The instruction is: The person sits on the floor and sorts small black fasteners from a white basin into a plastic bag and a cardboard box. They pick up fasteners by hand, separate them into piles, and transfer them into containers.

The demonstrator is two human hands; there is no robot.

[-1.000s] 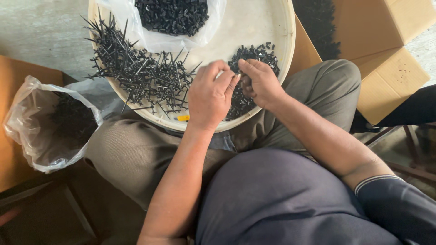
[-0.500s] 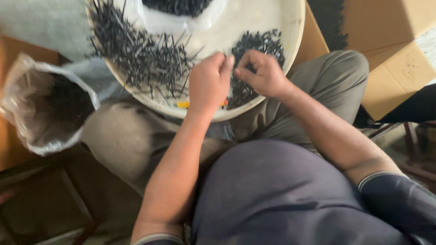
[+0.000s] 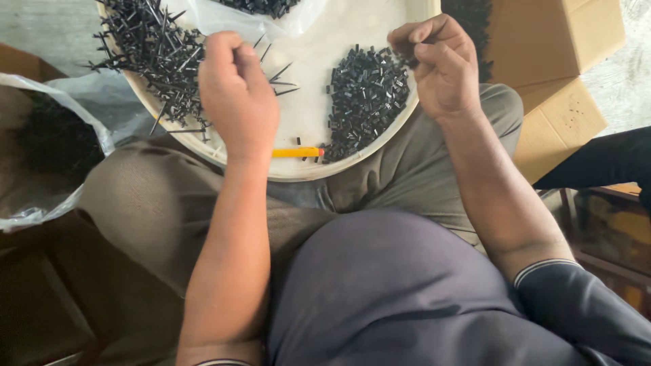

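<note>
**Sorting small black parts on a lap tray: much left in both heaps**

Round pale tray rests on the person's knees. On it: a tangled heap of long black pins at the left, a heap of short black caps centre-right, w/ a yellow pencil-like stick near the front rim. A clear bag of dark pieces sits at the tray's far edge; another clear bag w/ dark contents lies off the tray to the left.

Progress, as a judgement: both heaps look large, so lots appears unprocessed; how much is finished can't be told from here.

Left hand hovers over the tray just right of the pin heap, knuckles up, fingers curled in tight; whatever it grips is hidden, can't tell. Right hand is raised at the tray's right rim beside the caps, thumb & forefinger pinched narrow, prob. on 1 small black piece, too tiny to confirm. Forearms angle inward from the body. Cardboard boxes stand to the right.
</note>
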